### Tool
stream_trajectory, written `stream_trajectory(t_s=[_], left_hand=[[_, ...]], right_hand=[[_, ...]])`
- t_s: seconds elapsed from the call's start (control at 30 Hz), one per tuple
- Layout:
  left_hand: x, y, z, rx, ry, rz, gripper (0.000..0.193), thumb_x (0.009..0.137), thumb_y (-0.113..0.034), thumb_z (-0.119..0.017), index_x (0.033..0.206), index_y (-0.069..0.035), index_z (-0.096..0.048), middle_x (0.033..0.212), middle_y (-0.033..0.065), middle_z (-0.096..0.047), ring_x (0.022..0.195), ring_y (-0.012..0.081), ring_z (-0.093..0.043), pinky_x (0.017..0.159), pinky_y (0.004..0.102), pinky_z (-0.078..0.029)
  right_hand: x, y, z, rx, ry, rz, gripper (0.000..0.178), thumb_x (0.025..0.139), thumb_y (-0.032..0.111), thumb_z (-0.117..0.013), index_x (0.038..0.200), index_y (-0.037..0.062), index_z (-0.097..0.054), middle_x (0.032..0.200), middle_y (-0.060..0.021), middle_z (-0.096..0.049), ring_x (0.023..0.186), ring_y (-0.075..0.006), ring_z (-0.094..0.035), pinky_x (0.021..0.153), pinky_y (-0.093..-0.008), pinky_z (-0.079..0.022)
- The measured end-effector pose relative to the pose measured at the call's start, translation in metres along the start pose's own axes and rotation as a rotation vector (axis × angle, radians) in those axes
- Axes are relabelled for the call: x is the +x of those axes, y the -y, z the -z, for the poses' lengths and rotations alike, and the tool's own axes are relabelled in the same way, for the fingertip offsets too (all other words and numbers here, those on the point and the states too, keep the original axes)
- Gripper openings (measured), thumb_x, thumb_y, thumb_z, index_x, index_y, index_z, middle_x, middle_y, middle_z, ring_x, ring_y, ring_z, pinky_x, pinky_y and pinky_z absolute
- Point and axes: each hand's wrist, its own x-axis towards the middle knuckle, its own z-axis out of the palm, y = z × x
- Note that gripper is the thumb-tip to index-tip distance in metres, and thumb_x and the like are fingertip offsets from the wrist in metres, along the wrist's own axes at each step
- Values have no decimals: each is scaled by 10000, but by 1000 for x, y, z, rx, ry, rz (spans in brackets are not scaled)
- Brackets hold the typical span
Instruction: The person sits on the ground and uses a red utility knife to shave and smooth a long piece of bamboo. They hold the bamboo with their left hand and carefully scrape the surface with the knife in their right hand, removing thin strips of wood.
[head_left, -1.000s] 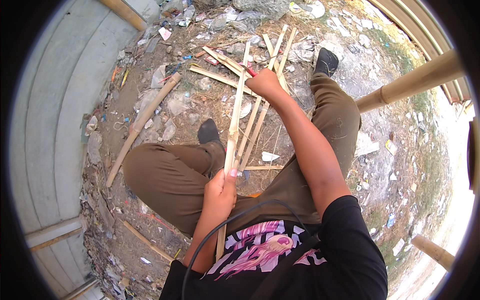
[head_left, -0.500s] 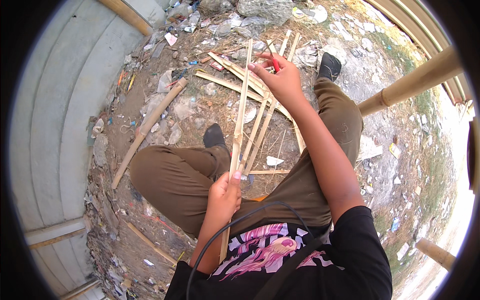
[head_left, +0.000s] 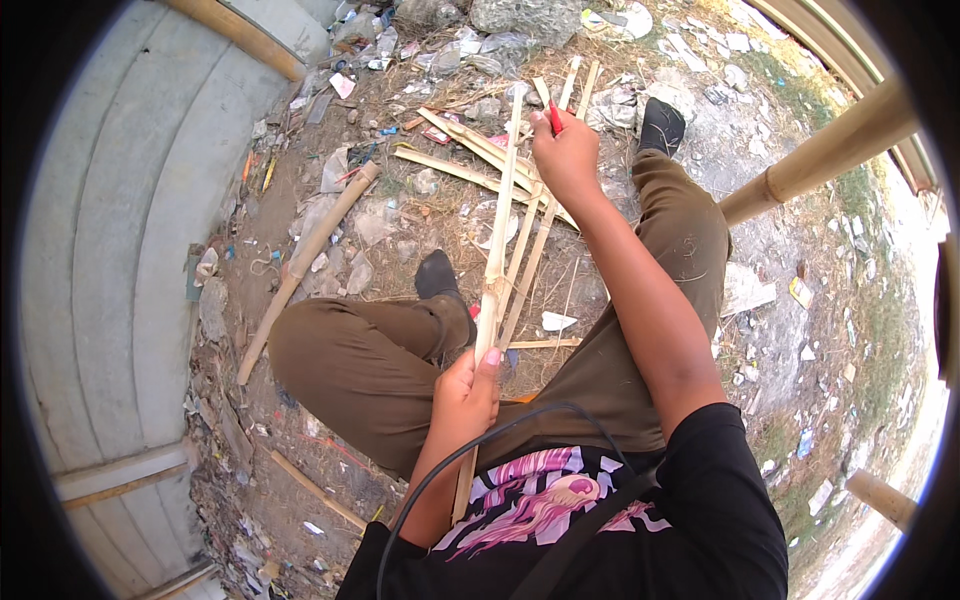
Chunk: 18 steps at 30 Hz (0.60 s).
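My left hand (head_left: 465, 403) is closed around the lower part of a long split bamboo strip (head_left: 498, 240), thumb along it. The strip rises away from me, and its lower end passes by my left forearm and shirt. Close to the strip's far end, my right hand (head_left: 567, 157) is in a fist around a small red-handled tool (head_left: 555, 117). Only the red part shows clearly; the tool's working end cannot be made out. Whether the right hand touches the strip is hard to tell. Behind and below lie several more bamboo strips (head_left: 468, 172), crossing one another on the ground.
A round bamboo pole (head_left: 310, 270) lies on the littered ground at left, beside a grey plank wall (head_left: 110, 230). A thick bamboo post (head_left: 820, 165) slants in from the right. A large rock (head_left: 525, 22) sits at the far side. A black cable (head_left: 480, 437) crosses my lap.
My right hand has turned and closed into a fist, shifting slightly right with the red-handled tool. The strip's far end has swung right, and my left hand has moved slightly right with it.
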Motion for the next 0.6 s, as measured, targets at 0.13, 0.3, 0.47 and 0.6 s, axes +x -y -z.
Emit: stream_trajectory(t_s=[0.13, 0.3, 0.47, 0.6], left_hand=[[1, 8, 2, 126, -79, -94, 319, 1077, -332, -544, 1056, -24, -624, 582, -66, -441, 477, 10, -395, 431, 222, -299], [8, -7, -3, 32, -49, -35, 306, 1077, -330, -542, 969, -45, -577, 590, -66, -424, 472, 9, -372, 424, 220, -280], [-6, -4, -6, 53, -16, -34, 306, 1073, -346, -546, 909, -91, -508, 614, -67, -385, 457, 4, -329, 404, 210, -248], [13, 2, -5, 193, -63, -107, 306, 1074, -335, -547, 912, -77, -515, 605, -66, -392, 456, 10, -342, 404, 206, -262]], right_hand=[[-17, 19, 2, 12, -93, 378, 248, 969, 159, -650, 800, -7, -577, 597, -152, -514, 543, -272, -510, 563, -367, -424], [-26, -18, -17, -113, -13, 205, 128, 887, 112, -656, 808, 16, -627, 731, -210, -609, 644, -372, -622, 627, -444, -484], [1, 2, 18, -63, -61, -19, 200, 947, 135, -601, 802, 0, -625, 659, -186, -612, 624, -345, -631, 622, -433, -485], [-23, -18, -10, -142, -35, 176, 221, 893, 169, -633, 756, 1, -596, 735, -201, -647, 711, -410, -650, 653, -496, -491]])
